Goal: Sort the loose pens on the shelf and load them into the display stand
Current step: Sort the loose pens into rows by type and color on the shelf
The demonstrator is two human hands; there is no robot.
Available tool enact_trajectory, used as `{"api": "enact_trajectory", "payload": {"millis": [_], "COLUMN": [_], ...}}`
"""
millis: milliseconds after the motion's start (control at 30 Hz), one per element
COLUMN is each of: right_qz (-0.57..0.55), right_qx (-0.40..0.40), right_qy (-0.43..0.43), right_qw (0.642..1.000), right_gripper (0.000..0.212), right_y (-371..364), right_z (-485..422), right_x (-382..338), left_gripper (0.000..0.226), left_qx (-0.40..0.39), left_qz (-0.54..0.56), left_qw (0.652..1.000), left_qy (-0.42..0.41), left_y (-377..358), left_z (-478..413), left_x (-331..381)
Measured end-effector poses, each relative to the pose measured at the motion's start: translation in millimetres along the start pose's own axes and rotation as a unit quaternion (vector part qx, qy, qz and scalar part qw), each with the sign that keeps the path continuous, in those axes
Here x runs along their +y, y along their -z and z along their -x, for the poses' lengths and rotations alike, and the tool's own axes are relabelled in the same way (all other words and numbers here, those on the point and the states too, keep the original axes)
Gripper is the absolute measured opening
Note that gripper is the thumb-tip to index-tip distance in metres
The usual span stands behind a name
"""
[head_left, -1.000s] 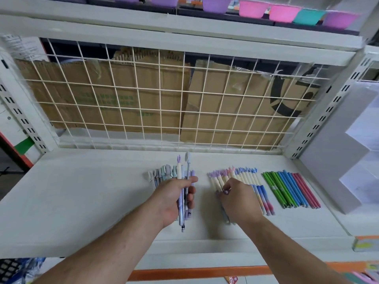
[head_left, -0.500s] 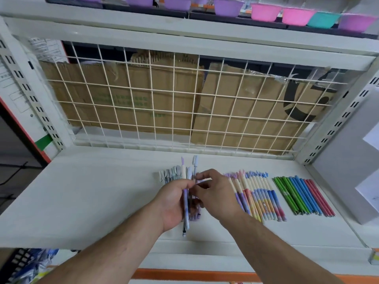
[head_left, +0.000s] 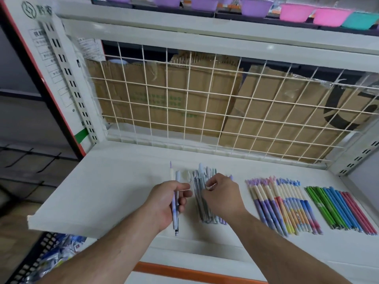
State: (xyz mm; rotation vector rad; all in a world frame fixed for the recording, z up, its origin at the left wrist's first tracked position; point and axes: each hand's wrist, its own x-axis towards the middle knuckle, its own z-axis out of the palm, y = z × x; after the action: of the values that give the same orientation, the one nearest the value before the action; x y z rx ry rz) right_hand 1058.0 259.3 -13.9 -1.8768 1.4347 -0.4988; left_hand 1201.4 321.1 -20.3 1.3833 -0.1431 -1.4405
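Open room: shelf [head_left: 102,191] surface L of my left grip [head_left: 166,201], out to the L and front edges. Wire grid [head_left: 205,109] closes the rear. Left grip grasps two pens [head_left: 174,210], tips twd me. Right grip [head_left: 222,195] sits with fingers curled on the grey pen pile [head_left: 200,201]; pinch or not, cannot tell. To the R lie the pastel pen row [head_left: 281,206], then the green/blue/red pen row [head_left: 338,208]. Bowls [head_left: 295,12] stand above; contents hidden.
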Motion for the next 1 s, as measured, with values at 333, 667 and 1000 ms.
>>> {"api": "enact_trajectory", "payload": {"millis": [333,667,1000], "right_qz": [0.002,-0.169,0.006], "right_qx": [0.028,-0.070,0.050], "right_qy": [0.000,-0.015,-0.022], "right_qw": [1.000,0.983,0.998], "right_gripper": [0.019,0.011,0.010], "right_y": [-12,-14,-8], "right_z": [1,21,3], "right_x": [-8,-26,-10], "left_gripper": [0.039,0.027,0.014], "left_qx": [-0.035,-0.180,-0.003], "left_qz": [0.007,0.050,0.004], "left_qw": [0.999,0.982,1.000], "left_qy": [-0.010,0.008,-0.008], "left_y": [10,-6,4], "left_z": [-6,-5,-13], "left_x": [6,5,8]}}
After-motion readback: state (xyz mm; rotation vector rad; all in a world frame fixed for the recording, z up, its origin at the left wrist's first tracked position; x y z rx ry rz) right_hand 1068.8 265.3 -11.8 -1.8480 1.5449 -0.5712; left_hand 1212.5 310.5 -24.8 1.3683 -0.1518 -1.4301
